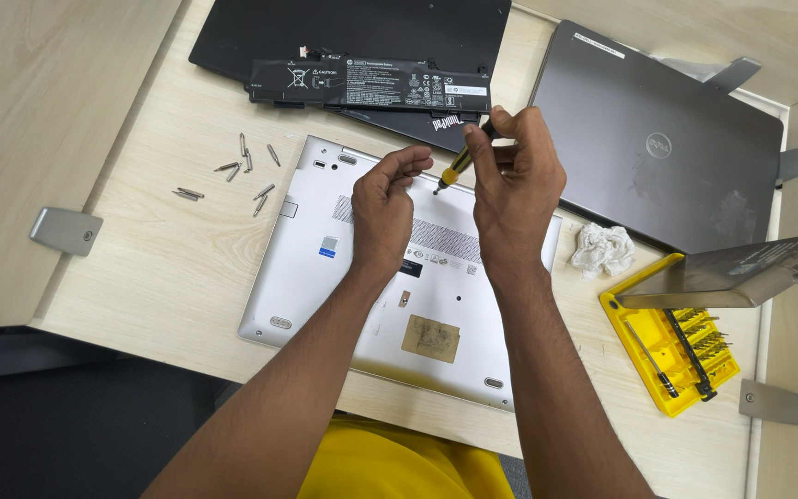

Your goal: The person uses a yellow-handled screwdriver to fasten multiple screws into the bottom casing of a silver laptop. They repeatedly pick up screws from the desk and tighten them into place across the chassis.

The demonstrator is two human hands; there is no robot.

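Pinching yellow-black screwdriver (459, 164) in right hand (514, 189) fingers, tip over silver laptop (362, 305); left hand (382, 208) fingers curled loosely, empty, beside tip.

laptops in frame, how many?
3: silver laptop bottom-up under both hands, centre; grey laptop closed, upper right; black laptop at top edge, partly under a black battery pack. No others in view.

A small blue sticker (328, 246) and a tan square label (430, 338) sit on the silver laptop's underside (307, 296).
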